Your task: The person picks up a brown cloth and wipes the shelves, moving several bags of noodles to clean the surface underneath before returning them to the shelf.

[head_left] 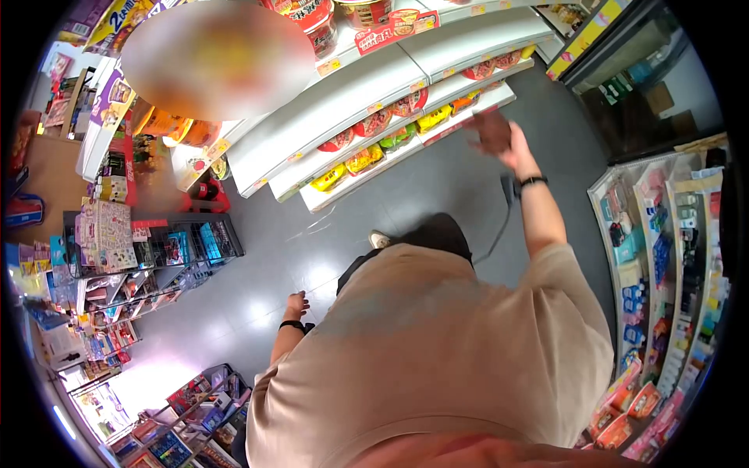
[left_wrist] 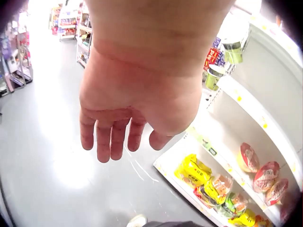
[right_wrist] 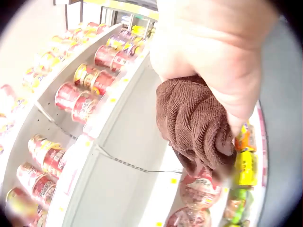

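Note:
A bunched brown cloth (right_wrist: 194, 123) is gripped in my right hand (right_wrist: 213, 61), fingers mostly hidden behind it, in front of the shelf unit. In the head view the right hand (head_left: 515, 148) holds the cloth (head_left: 491, 132) near the right end of the lower shelves (head_left: 460, 117). My left hand (head_left: 296, 305) hangs low over the floor, holding nothing. The left wrist view shows the left hand (left_wrist: 137, 99) with its palm visible and fingers loosely extended, apart from the shelf (left_wrist: 218, 165).
Red bowls (right_wrist: 199, 189) and yellow packets (right_wrist: 246, 168) sit on lower shelves; red cups (right_wrist: 85, 104) stand on other shelves. Wide white shelf surfaces (head_left: 335, 101) run ahead. Racks (head_left: 156, 242) stand at left, and a stocked shelf (head_left: 655, 257) at right. Grey floor (head_left: 265, 273) lies between.

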Demonstrator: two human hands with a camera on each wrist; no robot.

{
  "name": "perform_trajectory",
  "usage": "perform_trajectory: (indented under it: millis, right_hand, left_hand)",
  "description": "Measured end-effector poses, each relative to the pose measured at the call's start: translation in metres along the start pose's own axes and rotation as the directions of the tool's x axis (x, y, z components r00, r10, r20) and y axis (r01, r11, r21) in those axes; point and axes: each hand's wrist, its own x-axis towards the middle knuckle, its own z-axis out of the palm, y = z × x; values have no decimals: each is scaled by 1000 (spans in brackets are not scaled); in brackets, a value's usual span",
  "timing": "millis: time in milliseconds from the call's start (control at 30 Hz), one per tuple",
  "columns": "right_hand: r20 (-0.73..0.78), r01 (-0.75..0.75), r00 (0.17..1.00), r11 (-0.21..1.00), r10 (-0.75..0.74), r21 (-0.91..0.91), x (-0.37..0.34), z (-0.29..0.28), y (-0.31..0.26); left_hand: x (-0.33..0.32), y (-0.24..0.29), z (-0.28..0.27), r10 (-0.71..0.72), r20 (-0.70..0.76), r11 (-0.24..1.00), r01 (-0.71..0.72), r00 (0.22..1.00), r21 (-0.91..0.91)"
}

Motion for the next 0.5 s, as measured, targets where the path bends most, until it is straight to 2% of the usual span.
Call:
perform_trajectory:
  millis: [67,133,200,267,333,400,433,467,500]
  right_hand:
    - [74,39,997,994,-32,-100,61,31,-24]
    - [-23,115,993,991,-117,-75,98,90,-42]
    - [80,148,987,986,-142,-72,189,71,-55]
    - [-12,135,990,984,-137,-114,243,88,-62]
    - [-187,180,961,973,-205,-145,294,106,-58]
    - [-171,151,960,924,-222,-351,345,104,-47]
    - [-231,35,945,775,-231,-631,363,106,-39]
    - [-41,273,855,515,-518,-812,392,99,-12]
    - [186,322,614,29,-767,-946,421,92,14]
  left_hand:
    - [-6,2,-22,13,-76,996,-20,997,-83]
    - [-18,11,-34,34,-93,989,-47,995,-142]
    - [-25,13,-42,39,-105,977,-60,994,-205]
    - [-30,9,-42,58,-151,962,-96,987,-255]
    - [-40,1,-38,119,-93,966,-137,989,-221]
    - [-53,-3,-32,96,-61,985,-104,994,-138]
    - [-62,-1,-29,70,-47,994,-74,996,-81]
    - [-69,-5,-27,40,-36,999,-41,999,-25]
    - [-78,-2,-26,14,-35,1000,-13,999,18]
